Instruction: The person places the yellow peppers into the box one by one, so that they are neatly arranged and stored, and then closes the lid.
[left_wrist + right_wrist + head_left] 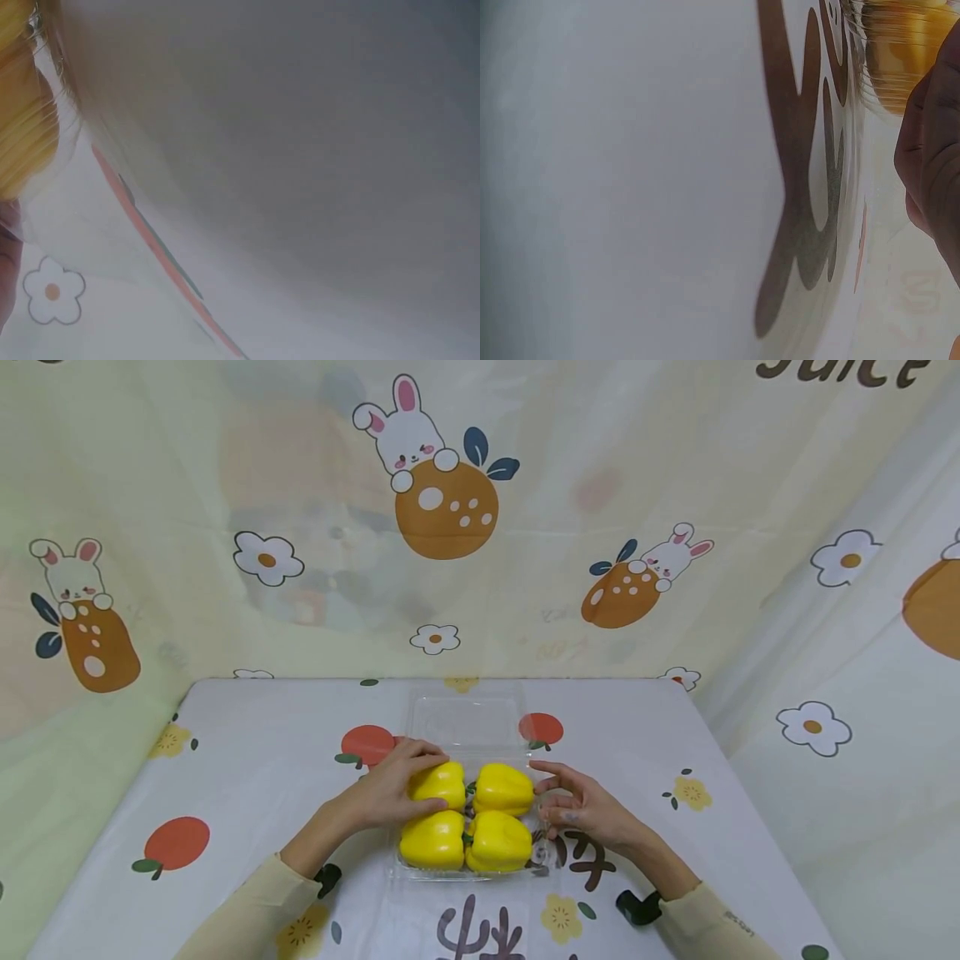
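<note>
A clear plastic clamshell box (450, 876) lies on the table with its lid (468, 718) folded back, away from me. Several yellow bell peppers fill its base in two rows. My left hand (386, 785) holds the back-left bell pepper (441, 787), thumb along its near side and fingers at its far side. Beside the back-right bell pepper (504, 789) is my right hand (588, 806), its fingers relaxed at the box's right wall. In the right wrist view, fingers (937, 142) show close to the ribbed clear wall. Most of the left hand is outside the left wrist view.
A white cloth (247, 760) printed with fruit and flowers covers the table. Behind it hangs a curtain (315, 468) with rabbit prints, and more cloth hangs at both sides. Dark wrist mounts (639, 907) sit at both cuffs.
</note>
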Available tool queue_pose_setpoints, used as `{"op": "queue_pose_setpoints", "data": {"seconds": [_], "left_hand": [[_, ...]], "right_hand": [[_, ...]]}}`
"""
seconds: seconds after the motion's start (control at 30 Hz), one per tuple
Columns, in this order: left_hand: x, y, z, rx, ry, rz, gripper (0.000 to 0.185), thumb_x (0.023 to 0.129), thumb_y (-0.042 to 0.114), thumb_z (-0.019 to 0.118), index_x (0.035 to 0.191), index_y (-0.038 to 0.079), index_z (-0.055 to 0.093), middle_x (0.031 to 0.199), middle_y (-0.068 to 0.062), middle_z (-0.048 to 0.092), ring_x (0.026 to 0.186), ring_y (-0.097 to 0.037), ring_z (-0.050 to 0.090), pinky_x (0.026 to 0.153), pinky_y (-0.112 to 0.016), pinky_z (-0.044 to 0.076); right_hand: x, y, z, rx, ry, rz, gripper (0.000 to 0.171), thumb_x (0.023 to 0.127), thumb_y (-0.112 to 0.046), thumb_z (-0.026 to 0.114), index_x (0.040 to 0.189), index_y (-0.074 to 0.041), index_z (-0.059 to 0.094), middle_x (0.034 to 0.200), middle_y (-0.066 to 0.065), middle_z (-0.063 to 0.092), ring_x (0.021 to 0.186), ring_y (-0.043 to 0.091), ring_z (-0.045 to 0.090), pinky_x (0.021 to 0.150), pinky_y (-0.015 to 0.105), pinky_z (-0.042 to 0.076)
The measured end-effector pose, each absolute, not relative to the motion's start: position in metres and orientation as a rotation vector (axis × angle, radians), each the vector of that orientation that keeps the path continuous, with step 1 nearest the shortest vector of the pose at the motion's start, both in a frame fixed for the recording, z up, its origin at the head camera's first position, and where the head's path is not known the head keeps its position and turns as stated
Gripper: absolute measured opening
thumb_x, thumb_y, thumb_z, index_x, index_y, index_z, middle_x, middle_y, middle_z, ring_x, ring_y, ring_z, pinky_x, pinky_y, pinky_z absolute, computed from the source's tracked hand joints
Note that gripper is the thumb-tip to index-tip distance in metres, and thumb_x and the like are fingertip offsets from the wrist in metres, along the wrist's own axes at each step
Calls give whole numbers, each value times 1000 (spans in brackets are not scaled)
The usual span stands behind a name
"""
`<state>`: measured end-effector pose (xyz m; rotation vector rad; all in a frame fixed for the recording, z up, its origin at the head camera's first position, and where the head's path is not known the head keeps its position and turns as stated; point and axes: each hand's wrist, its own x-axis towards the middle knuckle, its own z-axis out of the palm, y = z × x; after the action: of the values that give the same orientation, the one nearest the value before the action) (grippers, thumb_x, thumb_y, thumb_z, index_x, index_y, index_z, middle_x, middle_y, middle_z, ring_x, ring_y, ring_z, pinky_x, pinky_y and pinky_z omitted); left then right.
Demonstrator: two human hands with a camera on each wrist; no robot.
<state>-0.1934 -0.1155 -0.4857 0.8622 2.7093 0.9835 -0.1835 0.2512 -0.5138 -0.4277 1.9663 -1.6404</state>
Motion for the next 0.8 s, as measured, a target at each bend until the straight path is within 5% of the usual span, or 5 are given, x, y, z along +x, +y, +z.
{"op": "queue_pose_setpoints", "data": {"seconds": [0.8], "left_hand": [[-195,-112,-478,864,2686,904,64,92,40,81,145,10,65,143,-9,56,134,-28,52,116,-50,52]], "right_hand": [[-185,252,-517,-438,1960,-1648,83,99,-8,72,168,-11,25,143,28,43,88,16,68,81,30,66]]}}
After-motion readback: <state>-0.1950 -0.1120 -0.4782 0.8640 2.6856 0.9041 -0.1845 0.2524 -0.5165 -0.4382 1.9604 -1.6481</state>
